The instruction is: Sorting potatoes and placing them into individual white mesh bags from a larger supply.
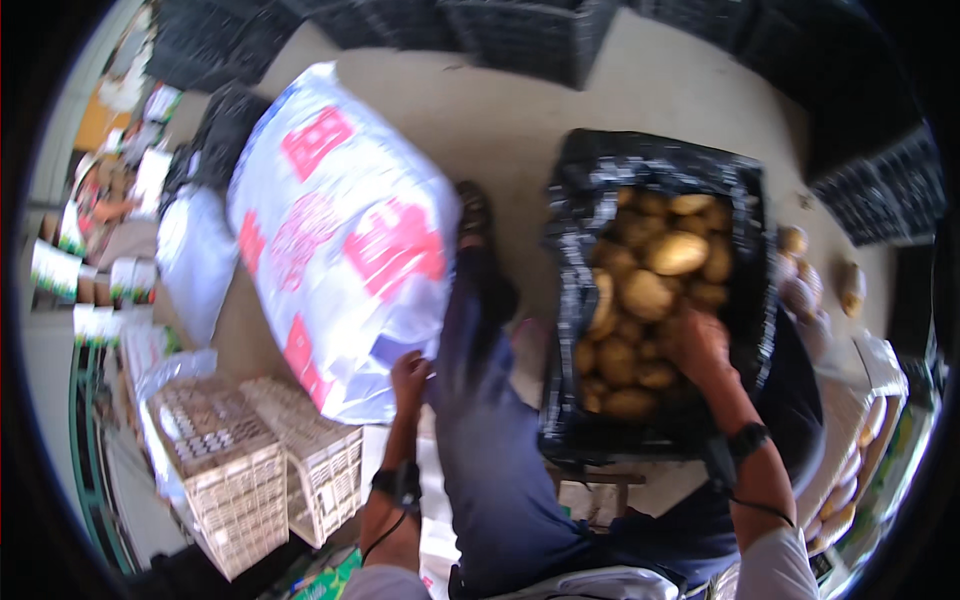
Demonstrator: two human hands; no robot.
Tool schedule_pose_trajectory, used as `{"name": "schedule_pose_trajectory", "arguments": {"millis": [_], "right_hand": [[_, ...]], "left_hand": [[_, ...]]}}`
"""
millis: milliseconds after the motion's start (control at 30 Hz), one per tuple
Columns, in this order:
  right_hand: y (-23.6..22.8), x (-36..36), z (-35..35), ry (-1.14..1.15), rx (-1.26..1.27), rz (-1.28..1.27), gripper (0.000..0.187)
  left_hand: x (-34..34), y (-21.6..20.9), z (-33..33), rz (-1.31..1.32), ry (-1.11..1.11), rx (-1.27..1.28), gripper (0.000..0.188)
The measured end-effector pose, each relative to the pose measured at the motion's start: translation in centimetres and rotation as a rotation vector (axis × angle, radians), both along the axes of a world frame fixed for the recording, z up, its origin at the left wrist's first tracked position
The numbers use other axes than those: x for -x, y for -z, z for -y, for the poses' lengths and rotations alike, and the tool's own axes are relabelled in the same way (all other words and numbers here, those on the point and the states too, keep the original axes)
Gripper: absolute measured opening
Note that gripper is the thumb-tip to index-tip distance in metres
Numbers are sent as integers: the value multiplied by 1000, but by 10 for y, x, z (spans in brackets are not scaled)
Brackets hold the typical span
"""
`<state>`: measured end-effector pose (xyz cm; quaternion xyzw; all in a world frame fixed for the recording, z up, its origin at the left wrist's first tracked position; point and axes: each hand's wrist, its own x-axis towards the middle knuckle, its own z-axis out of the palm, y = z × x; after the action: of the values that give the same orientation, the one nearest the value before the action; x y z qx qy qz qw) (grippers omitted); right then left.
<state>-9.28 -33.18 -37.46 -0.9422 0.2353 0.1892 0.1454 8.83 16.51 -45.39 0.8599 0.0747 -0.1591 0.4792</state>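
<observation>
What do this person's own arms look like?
Each forearm is bare, with a black wristband and a thin dark cable crossing it. Pale grey sleeves end above. The left grip and right grip wear no gloves.

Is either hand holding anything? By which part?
Cannot tell: right hand is among the potatoes, grasp hidden; left hand is at the lower edge of the white bag, grip unclear.

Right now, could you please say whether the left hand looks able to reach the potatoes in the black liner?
Probably yes: the potatoes lie mostly exposed in the black liner, though the left hand is by the white sack, the left leg between.
</observation>
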Motion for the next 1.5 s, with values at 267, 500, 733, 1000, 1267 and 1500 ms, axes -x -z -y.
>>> {"name": "schedule_pose_trajectory", "arguments": {"millis": [267,500,733,1000,1267,1500], "right_hand": [[2,-22,4,125,-71,-31,94],[10,-27,2,152,-12,-39,88],[15,-25,3,156,-11,-2,90],[17,-32,4,182,68,-161,88],[17,-22,13,96,122,-169,75],[-19,2,22,264,-115,116,65]], "left_hand": [[-12,80,-21,-57,-226,-470,66],[-32,110,-39,241,-368,-534,50],[-81,146,-81,151,-745,55,42],[-114,142,-77,-13,-910,333,37],[-103,112,-59,-183,-931,601,33],[-1,31,-30,-471,-776,746,28]]}}
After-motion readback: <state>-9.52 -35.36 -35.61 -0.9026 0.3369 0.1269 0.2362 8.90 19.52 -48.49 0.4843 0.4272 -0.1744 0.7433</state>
